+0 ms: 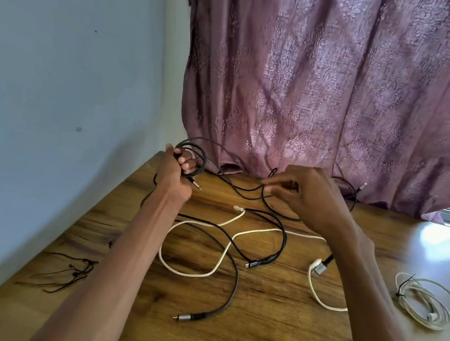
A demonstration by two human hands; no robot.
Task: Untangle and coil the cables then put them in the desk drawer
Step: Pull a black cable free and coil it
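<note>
Near the surface's (266,337) far edge, the left hand (176,176) grips a black coil (191,150) to keep its loops, while the right hand (310,197) pinches the trailing cable (244,189), feeding slack.

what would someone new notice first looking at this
Most likely the two hands raised at the middle of the wooden desk: the left hand grips a half-wound black coil, while the right hand pinches the same black cable further along. Below them a loose white cable and a black cable sprawl crossed over each other. A tied pale coil lies at the right, and a purple curtain fills the back.
</note>
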